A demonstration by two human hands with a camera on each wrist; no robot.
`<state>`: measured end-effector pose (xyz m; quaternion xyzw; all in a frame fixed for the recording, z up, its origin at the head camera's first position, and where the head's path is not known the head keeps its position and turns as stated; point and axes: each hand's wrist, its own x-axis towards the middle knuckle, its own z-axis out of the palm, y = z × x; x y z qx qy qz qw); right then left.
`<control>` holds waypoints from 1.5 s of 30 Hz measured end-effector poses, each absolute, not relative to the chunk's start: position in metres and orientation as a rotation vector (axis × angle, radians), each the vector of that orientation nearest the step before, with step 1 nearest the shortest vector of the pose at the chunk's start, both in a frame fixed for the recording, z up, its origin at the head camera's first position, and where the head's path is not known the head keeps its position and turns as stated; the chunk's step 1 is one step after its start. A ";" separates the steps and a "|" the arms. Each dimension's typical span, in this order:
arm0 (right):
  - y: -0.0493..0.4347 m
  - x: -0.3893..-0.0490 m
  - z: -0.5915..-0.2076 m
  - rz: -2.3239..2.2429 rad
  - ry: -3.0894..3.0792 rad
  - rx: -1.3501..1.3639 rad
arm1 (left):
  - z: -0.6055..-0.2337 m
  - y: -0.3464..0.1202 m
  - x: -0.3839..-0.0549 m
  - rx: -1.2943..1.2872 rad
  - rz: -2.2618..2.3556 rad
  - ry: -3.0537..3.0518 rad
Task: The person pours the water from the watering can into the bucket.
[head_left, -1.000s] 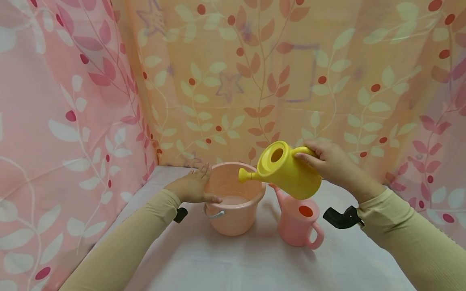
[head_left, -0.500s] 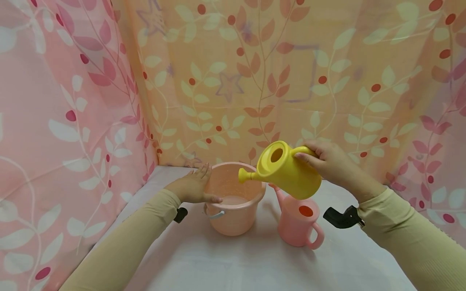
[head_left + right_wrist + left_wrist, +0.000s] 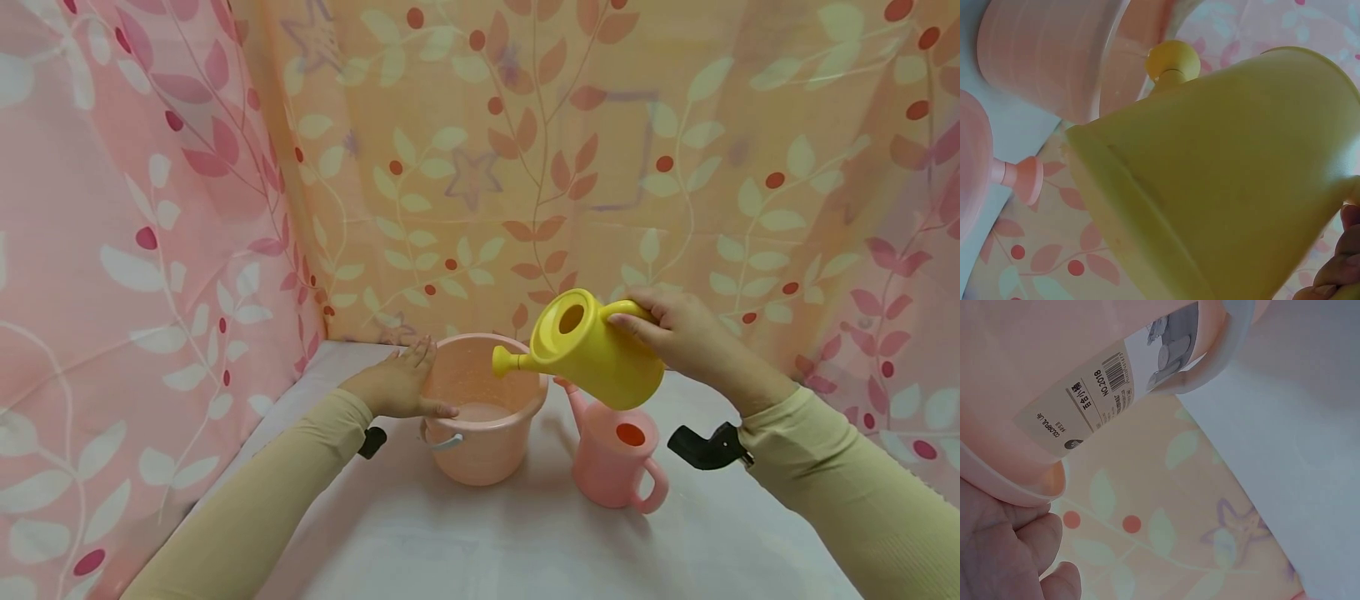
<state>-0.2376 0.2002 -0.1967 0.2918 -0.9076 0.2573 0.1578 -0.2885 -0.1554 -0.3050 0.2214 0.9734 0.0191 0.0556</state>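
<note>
My left hand [image 3: 395, 385] holds the left side of the rim of a peach plastic bucket [image 3: 483, 458]. The thumb lies over the near edge; in the left wrist view, fingers [image 3: 1041, 540] show against the rim from outside. My right hand [image 3: 678, 340] grips the handle of a yellow watering can [image 3: 600, 358], raised and tilted left. Its round spout head [image 3: 504, 362] hangs over the bucket's opening. No stream of water can be made out. A pink watering can [image 3: 611, 467] stands upright just right of the bucket, below the yellow one.
The bucket's pale bail handle [image 3: 447, 442] hangs at its near left side. A white cloth [image 3: 465, 550] covers the table. Leaf-patterned curtains [image 3: 480, 208] rise behind and at both sides. Black camera mounts [image 3: 705, 447] sit on the wrists.
The yellow watering can and my right hand have shifted very slightly up and to the right. My left hand, the bucket and the pink watering can have not visibly moved.
</note>
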 end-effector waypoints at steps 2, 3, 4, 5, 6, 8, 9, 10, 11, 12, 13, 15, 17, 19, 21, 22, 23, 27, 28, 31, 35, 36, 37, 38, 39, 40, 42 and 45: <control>0.200 -0.238 -0.197 0.732 -2.591 0.841 | -0.305 -0.155 -0.288 0.676 0.063 2.954; 0.200 -0.237 -0.197 0.729 -2.588 0.844 | -0.305 -0.155 -0.288 0.677 0.065 2.954; 0.201 -0.237 -0.197 0.725 -2.585 0.847 | -0.304 -0.155 -0.288 0.678 0.067 2.954; 0.201 -0.237 -0.197 0.722 -2.582 0.850 | -0.304 -0.155 -0.288 0.679 0.067 2.953; 0.201 -0.237 -0.197 0.716 -2.579 0.853 | -0.304 -0.155 -0.287 0.678 0.067 2.952; 0.201 -0.237 -0.197 0.718 -2.581 0.850 | -0.303 -0.154 -0.287 0.679 0.065 2.953; 0.201 -0.237 -0.197 0.721 -2.581 0.850 | -0.302 -0.154 -0.286 0.677 0.065 2.951; 0.201 -0.237 -0.197 0.723 -2.580 0.851 | -0.302 -0.154 -0.286 0.677 0.064 2.951; 0.201 -0.237 -0.197 0.726 -2.580 0.851 | -0.302 -0.154 -0.286 0.677 0.062 2.950; 0.201 -0.237 -0.197 0.728 -2.579 0.851 | -0.302 -0.154 -0.286 0.677 0.063 2.950; 0.201 -0.237 -0.197 0.732 -2.579 0.849 | -0.302 -0.154 -0.286 0.677 0.061 2.951; 0.201 -0.237 -0.197 0.726 -2.570 0.858 | -0.302 -0.154 -0.287 0.677 0.062 2.950; 0.200 -0.238 -0.198 0.715 -2.557 0.873 | -0.303 -0.154 -0.287 0.675 0.058 2.952; 0.199 -0.238 -0.198 0.708 -2.542 0.889 | -0.303 -0.155 -0.287 0.673 0.055 2.954; 0.199 -0.239 -0.199 0.707 -2.530 0.904 | -0.303 -0.155 -0.287 0.672 0.056 2.953; 0.199 -0.239 -0.199 0.706 -2.524 0.910 | -0.304 -0.155 -0.287 0.672 0.058 2.953; 0.199 -0.239 -0.199 0.706 -2.521 0.912 | -0.304 -0.155 -0.287 0.673 0.061 2.953; 0.199 -0.239 -0.200 0.690 -2.511 0.912 | -0.304 -0.155 -0.287 0.678 0.077 2.950; 0.199 -0.239 -0.200 0.688 -2.510 0.911 | -0.304 -0.155 -0.287 0.678 0.079 2.950; 0.199 -0.238 -0.200 0.681 -2.516 0.907 | -0.303 -0.155 -0.286 0.676 0.077 2.947; 0.199 -0.238 -0.200 0.667 -2.524 0.900 | -0.302 -0.154 -0.286 0.673 0.076 2.941; 0.199 -0.238 -0.200 0.664 -2.525 0.901 | -0.302 -0.154 -0.285 0.672 0.075 2.940; 0.199 -0.238 -0.200 0.661 -2.522 0.900 | -0.302 -0.154 -0.285 0.672 0.078 2.940; 0.200 -0.238 -0.200 0.656 -2.520 0.901 | -0.301 -0.154 -0.285 0.673 0.081 2.940; 0.200 -0.238 -0.200 0.653 -2.516 0.902 | -0.301 -0.154 -0.285 0.673 0.082 2.940; 0.200 -0.238 -0.201 0.651 -2.513 0.903 | -0.301 -0.154 -0.285 0.672 0.083 2.940; 0.200 -0.238 -0.201 0.646 -2.508 0.902 | -0.301 -0.154 -0.285 0.674 0.082 2.942; 0.200 -0.238 -0.201 0.647 -2.507 0.902 | -0.301 -0.154 -0.284 0.673 0.084 2.944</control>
